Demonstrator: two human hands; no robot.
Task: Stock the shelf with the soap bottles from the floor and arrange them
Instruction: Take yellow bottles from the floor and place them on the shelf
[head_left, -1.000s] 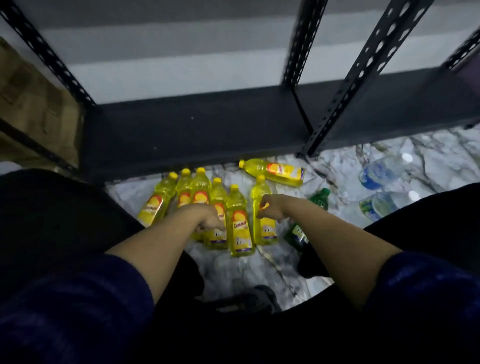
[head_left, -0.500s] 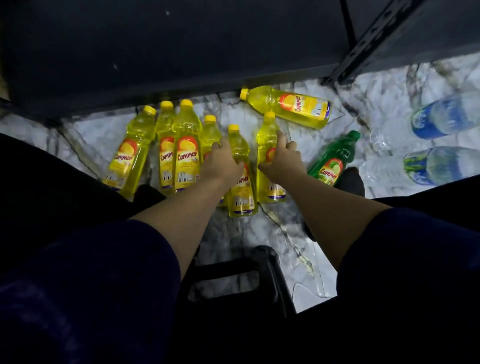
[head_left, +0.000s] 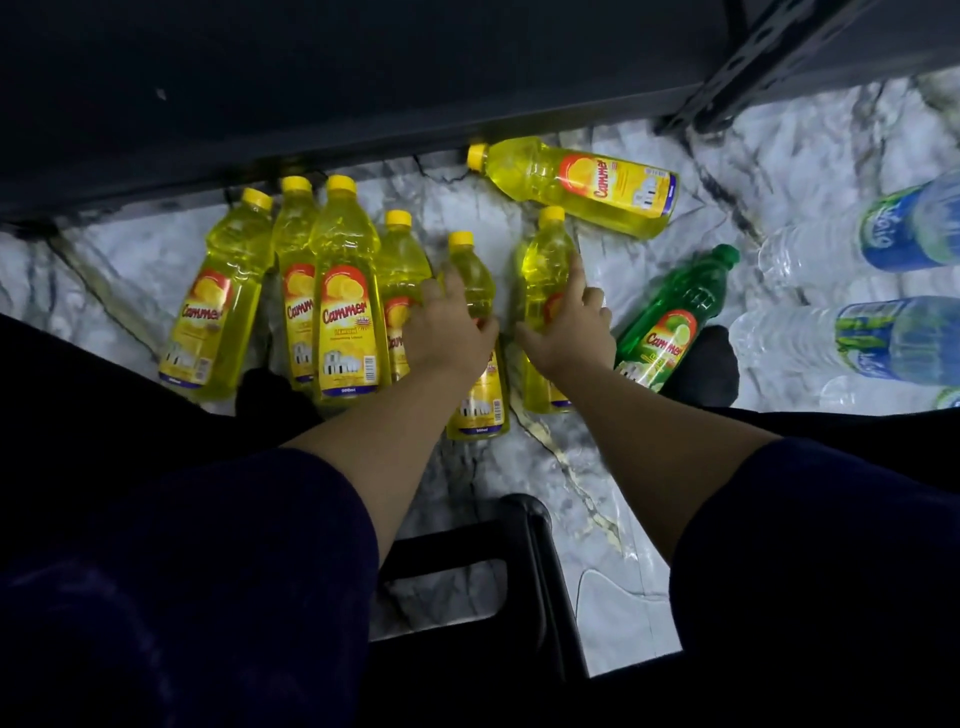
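- Down on the marble floor (head_left: 519, 519), seen from the head camera, seven yellow soap bottles lie flat in front of the dark shelf (head_left: 311, 78); six point their caps toward the shelf, and a seventh bottle (head_left: 571, 184) lies crosswise beside the shelf's edge.
- Left hand (head_left: 449, 332) lies palm-down on the fifth yellow bottle (head_left: 475, 384), fingers spread and curling over its upper body; whether the grip has fully closed cannot be told.
- Right hand (head_left: 569, 338) rests on the sixth yellow bottle (head_left: 545, 270), fingers loosely bent round its side, index finger stretched up along it.
- Four more yellow bottles (head_left: 343, 306) lie close-packed to the left, touching one another.
- Just right of the right hand lies a green bottle (head_left: 675, 312), tilted, its cap away from the person.
- Two clear water bottles (head_left: 852, 338) lie at the right edge.
- Dark blue sleeves (head_left: 208, 571) cover both upper arms.
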